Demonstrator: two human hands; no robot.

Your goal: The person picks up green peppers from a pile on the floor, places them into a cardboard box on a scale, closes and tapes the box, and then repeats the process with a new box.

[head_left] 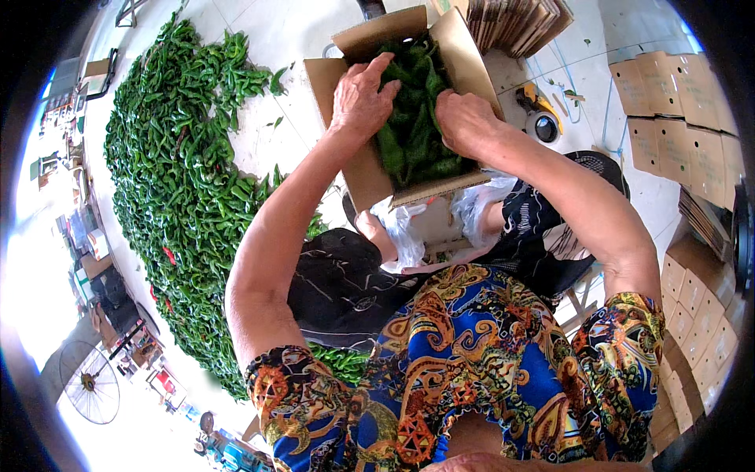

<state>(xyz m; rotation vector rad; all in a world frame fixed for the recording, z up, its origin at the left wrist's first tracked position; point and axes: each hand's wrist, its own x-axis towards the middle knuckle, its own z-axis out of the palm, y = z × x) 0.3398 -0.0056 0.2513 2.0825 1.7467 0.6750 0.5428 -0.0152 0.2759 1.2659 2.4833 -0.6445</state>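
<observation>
An open cardboard box point(330, 86) stands in front of me with its flaps folded outward. Long green peppers point(413, 134) fill it nearly to the rim. Over the box's left side, my left hand point(363, 96) rests on the peppers, fingers stretched and thumb held apart. My right hand point(468, 122) is at the right inner side, its fingers curled down against the peppers. Its fingertips are partly hidden, so what it grips cannot be made out. On the floor to my left spreads a large heap of loose green peppers point(181, 149), with a few red ones among them.
Right of the box lies a yellow tape dispenser point(541, 114). Flattened cardboard point(515, 23) is stacked at the far right of the box. Many closed boxes point(668, 86) are piled along the right side. Clear plastic bags point(403, 234) cover my lower legs. A spoked wheel point(89, 381) appears far left.
</observation>
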